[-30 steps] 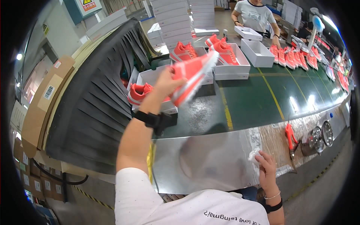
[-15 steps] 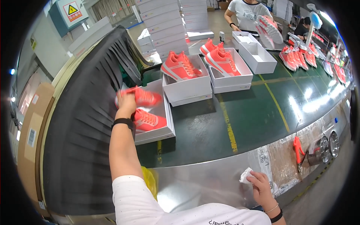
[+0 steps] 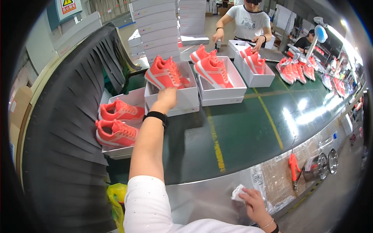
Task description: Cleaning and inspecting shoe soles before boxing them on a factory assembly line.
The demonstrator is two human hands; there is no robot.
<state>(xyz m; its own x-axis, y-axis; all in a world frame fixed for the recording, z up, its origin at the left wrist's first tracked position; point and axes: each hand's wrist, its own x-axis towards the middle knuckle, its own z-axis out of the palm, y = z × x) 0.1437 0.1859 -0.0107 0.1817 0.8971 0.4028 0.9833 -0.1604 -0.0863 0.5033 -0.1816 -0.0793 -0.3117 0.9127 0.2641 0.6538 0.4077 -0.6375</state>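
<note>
My left hand (image 3: 167, 99) reaches into the second open white shoebox (image 3: 175, 101), against the lower part of a coral-red sneaker (image 3: 159, 73) that stands up out of it. Its fingers are hidden, so their grip does not show. Low on the right, my right hand (image 3: 255, 206) pinches a crumpled white wad (image 3: 237, 193), paper or cloth, above the metal table edge (image 3: 206, 198). In the leftmost shoebox (image 3: 120, 153) lie two coral sneakers (image 3: 116, 133) side by side. A third shoebox (image 3: 223, 100) holds another pair (image 3: 213, 72).
Across the green conveyor belt (image 3: 248, 128), a co-worker (image 3: 248, 23) has a hand at sneakers in a far box (image 3: 260, 80). More sneakers (image 3: 293, 72) stand farther right. Black strip curtains (image 3: 74, 112) line the left. A red air gun (image 3: 293, 167) lies near metal cans (image 3: 315, 167).
My left hand has let go of the sneaker in the leftmost box and moved right to the second box. Sneakers now stand in the co-worker's box. The view has shifted.
</note>
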